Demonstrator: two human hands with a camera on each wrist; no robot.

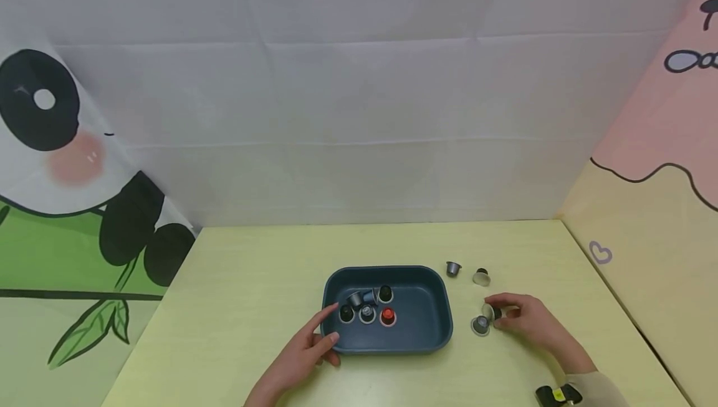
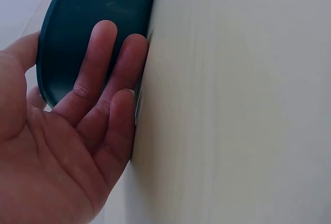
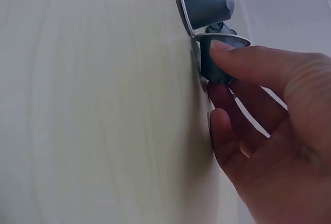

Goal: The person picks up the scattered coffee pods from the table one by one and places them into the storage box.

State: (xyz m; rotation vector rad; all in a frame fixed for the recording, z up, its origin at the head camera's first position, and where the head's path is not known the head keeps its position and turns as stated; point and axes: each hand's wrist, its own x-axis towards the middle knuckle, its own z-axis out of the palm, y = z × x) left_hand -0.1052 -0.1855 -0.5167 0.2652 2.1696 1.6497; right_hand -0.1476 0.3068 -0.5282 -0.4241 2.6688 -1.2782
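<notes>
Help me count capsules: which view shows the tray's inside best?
The head view: the tray lies open from above, several capsules inside. The left wrist view shows only its outer wall beside the left hand; the right wrist view misses it.

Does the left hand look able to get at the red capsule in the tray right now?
Probably yes. The left hand rests with straight fingers against the blue tray's near-left rim, and the red capsule sits inside with open space above it. Only the low rim and a couple of neighbouring capsules lie between.

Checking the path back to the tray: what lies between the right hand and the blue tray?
In the head view, one grey capsule on bare table between right hand and blue tray.
</notes>
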